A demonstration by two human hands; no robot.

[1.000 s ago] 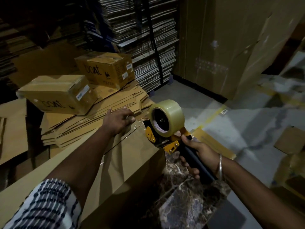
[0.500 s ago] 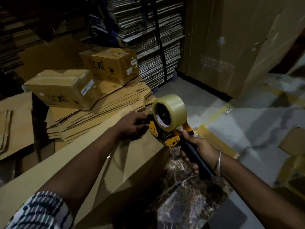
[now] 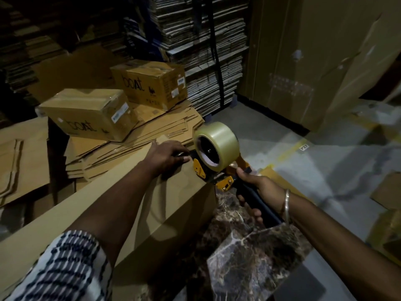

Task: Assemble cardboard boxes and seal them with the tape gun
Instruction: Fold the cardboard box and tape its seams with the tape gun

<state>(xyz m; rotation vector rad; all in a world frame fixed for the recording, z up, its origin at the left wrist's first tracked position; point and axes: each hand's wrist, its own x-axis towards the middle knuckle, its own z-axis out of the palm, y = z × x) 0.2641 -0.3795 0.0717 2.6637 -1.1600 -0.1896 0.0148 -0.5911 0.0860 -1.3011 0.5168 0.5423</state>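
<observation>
Yellow tape gun (image 3: 208, 170) with clear roll, right hand (image 3: 258, 192) gripping handle, left hand (image 3: 167, 157) pinching its front on box (image 3: 130, 203)

A dark marble slab (image 3: 256, 253) lies below. A small label (image 3: 303, 147) sits beside a yellow line (image 3: 288, 152) on the grey floor (image 3: 325, 170).

surface: marble slab (image 3: 256, 257) | on it: cardboard box (image 3: 169, 205) | beyond: grey floor (image 3: 325, 170)
</observation>
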